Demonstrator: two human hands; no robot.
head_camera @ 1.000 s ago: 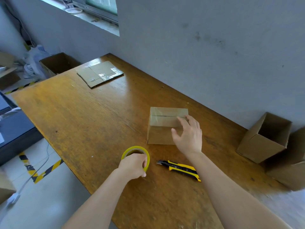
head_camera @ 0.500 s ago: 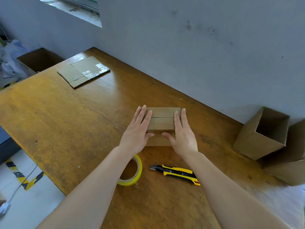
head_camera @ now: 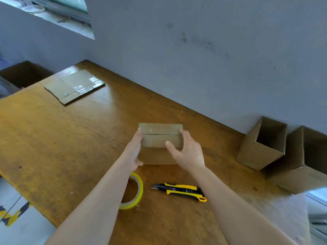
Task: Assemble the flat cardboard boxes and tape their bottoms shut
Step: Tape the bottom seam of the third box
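Left hand (head_camera: 133, 152) and right hand (head_camera: 188, 152) clasp the taped cardboard box (head_camera: 160, 138) sides, seam up, likely pressing tape ends flat.

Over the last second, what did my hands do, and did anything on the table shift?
The left hand let go of the tape roll and moved up to the box. The right hand slid off the box top. Both hands now clasp the box by its sides. The tape roll, utility knife, flat cardboard and open boxes lie where they were.
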